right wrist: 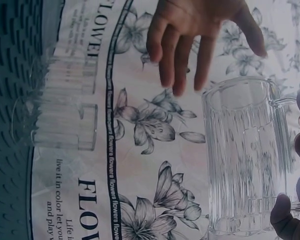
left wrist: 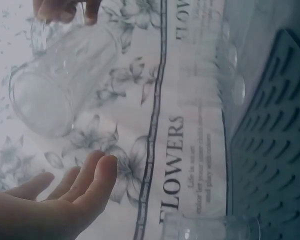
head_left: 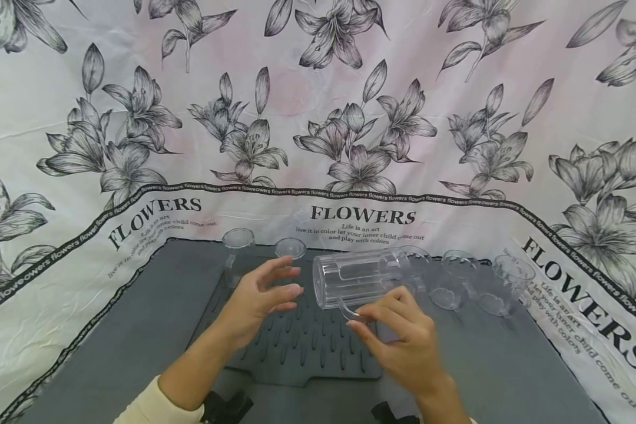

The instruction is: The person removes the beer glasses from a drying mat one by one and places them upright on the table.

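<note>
A clear ribbed glass mug (head_left: 357, 278) lies sideways in the air above the dark mat, one round end toward my left hand. My right hand (head_left: 405, 338) pinches its handle between thumb and fingers; in the right wrist view the handle side of the mug (right wrist: 245, 160) meets those fingers (right wrist: 285, 215). Just left of the mug, my left hand (head_left: 259, 297) is spread with fingers loosely bent, touching nothing. In the left wrist view, a gap separates that hand (left wrist: 80, 200) from the mug (left wrist: 42, 102).
A dark drying mat (head_left: 302, 350) with raised ridges lies on the grey table (head_left: 153, 330). Two clear glasses (head_left: 238, 238) stand at its back left. Several more clear glass vessels (head_left: 509, 288) stand at the back right. A flower-printed cloth (head_left: 360, 141) hangs behind the table.
</note>
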Tool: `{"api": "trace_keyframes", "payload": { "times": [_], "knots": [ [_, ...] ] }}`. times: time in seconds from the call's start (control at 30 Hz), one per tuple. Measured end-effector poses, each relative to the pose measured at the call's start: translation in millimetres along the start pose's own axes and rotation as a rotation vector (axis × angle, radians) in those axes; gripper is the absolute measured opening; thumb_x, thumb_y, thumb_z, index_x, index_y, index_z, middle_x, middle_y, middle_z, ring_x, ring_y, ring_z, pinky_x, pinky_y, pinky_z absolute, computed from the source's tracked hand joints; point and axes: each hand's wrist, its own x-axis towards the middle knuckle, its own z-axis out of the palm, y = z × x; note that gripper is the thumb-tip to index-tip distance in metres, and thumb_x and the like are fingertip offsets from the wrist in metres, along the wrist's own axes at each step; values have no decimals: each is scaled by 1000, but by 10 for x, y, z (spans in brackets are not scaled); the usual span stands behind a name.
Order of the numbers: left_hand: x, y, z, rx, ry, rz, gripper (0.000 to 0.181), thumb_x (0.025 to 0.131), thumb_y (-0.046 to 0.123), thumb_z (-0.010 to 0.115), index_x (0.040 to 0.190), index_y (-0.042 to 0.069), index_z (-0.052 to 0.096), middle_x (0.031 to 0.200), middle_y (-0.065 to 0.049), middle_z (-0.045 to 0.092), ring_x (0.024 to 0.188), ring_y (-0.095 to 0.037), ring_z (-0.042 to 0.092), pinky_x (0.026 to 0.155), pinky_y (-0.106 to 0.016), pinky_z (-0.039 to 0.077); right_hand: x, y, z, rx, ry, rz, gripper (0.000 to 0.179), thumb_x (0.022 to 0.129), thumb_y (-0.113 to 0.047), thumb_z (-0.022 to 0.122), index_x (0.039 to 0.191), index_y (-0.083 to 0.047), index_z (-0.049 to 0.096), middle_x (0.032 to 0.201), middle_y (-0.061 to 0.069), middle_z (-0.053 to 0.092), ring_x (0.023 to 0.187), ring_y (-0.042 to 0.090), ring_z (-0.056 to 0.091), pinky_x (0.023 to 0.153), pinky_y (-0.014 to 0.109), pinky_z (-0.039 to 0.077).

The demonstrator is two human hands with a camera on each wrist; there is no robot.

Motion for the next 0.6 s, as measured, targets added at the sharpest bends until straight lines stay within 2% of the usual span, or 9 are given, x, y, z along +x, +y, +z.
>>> {"api": "trace_keyframes", "payload": {
  "times": [0.1, 0.3, 0.6],
  "knots": [
    [41, 16, 87, -16, -3, 7, 71, 88, 16, 72, 147, 5, 35, 141, -20, 42, 120, -38, 51, 90, -46, 49, -16, 3, 10, 10, -10, -6, 28, 90, -27, 71, 76, -3, 70, 71, 2, 64, 67, 17, 46, 62, 22, 41],
    [87, 69, 152, 2, 5, 21, 71, 87, 22, 74, 146, 5, 38, 138, -18, 45, 120, -35, 50, 90, -45, 49, -43, 17, 45, 14, -36, -9, 28, 91, -27, 70, 77, -3, 70, 73, 3, 67, 68, 17, 45, 65, 22, 39],
    [140, 62, 215, 85, 42, 3, 62, 86, 23, 74, 141, 7, 49, 136, -17, 42, 111, -33, 55, 90, -45, 49, -85, 24, 103, 5, -68, -21, 26, 92, -27, 69, 78, -5, 70, 74, 0, 66, 68, 16, 45, 64, 21, 38]
  ]
}}
